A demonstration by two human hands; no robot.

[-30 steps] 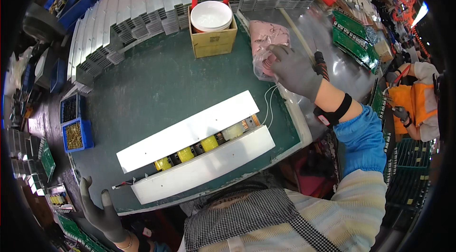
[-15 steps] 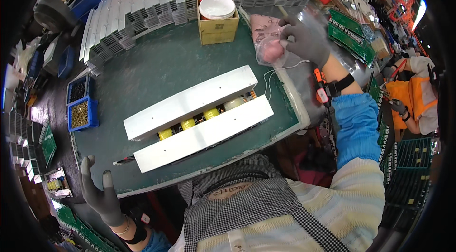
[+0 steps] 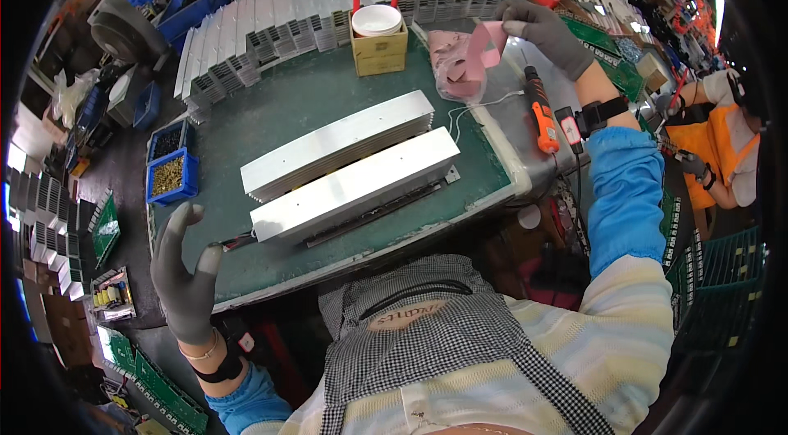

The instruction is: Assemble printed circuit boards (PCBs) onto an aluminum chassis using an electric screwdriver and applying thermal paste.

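Note:
My right hand, in a grey glove, pinches the end of a pink strip at the far right of the table. The strip folds and hangs down to a clear plastic bag of pink pieces. My left hand, also gloved, hovers by the table's front left edge, thumb and fingers apart and holding nothing. Nearest to it is the left end of two long silvery metal heatsinks, a far one and a near one, lying side by side with a narrow gap. Dark parts show under the near one.
An orange and black electric screwdriver lies right of the table. A yellowish box holds a white tub and red handles. Blue bins of small hardware sit at left. Stacked metal profiles line the back. A co-worker is at far right.
My right hand has lifted a pink strip out of the plastic bag, which it was touching before. The view has shifted, and my left hand is still spread near the table edge.

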